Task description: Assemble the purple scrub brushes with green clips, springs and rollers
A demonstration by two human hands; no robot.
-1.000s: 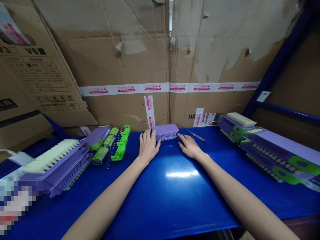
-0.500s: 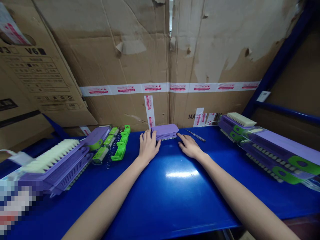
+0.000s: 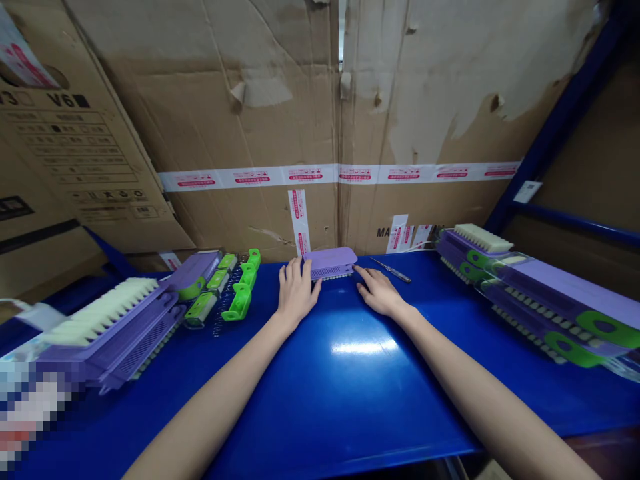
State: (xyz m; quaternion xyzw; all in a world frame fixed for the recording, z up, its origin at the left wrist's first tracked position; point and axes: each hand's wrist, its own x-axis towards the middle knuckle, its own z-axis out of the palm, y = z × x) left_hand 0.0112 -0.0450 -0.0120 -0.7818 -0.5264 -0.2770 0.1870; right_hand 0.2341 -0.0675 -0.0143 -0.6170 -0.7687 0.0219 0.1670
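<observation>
A purple brush head (image 3: 330, 260) lies bristles down on the blue table, near the cardboard at the back. My left hand (image 3: 297, 290) rests at its left end, fingers stretched out and thumb apart in front. At the opposite end, the index fingertip of my right hand (image 3: 379, 291) reaches the brush's corner, with the other fingers extended over the table. Neither hand is wrapped round the brush. Just beyond my right hand lies a slim screwdriver (image 3: 393, 270).
Stacked purple brushes (image 3: 110, 333) stand at left, beside green clear-fronted pieces (image 3: 203, 309), thin springs (image 3: 223, 303) and bright green brackets (image 3: 240, 300). More purple brushes with green ends (image 3: 555, 287) are piled at right. Taped cardboard (image 3: 250, 220) walls the back; a blue frame post (image 3: 550, 120) rises at right.
</observation>
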